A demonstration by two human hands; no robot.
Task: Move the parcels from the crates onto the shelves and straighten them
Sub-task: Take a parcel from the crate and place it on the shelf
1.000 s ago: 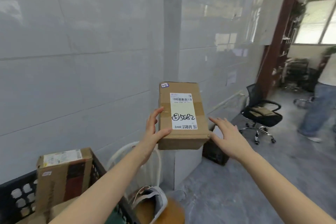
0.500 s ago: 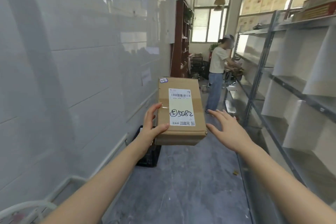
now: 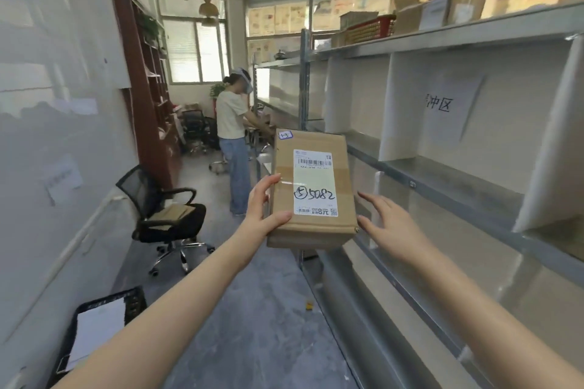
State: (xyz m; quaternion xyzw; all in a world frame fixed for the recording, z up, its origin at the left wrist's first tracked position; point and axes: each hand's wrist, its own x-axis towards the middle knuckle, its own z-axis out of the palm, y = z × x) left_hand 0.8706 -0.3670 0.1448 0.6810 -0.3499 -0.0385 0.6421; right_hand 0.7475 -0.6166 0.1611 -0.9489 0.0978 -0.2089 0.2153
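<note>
Gripping the parcel (image 3: 311,189) is the left hand (image 3: 264,211); right hand (image 3: 390,227) open beside it.

A brown cardboard parcel (image 3: 311,189) is up in the air, flat side up. Its white label says 5082. Grey metal shelves (image 3: 442,177) stand just right of it.

Brown parcel (image 3: 311,189) with white label (image 3: 314,183), grey shelves (image 3: 442,174)

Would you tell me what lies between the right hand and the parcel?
Nothing: in the head view, the open right hand sits just off the parcel, with only a narrow bare gap.
</note>
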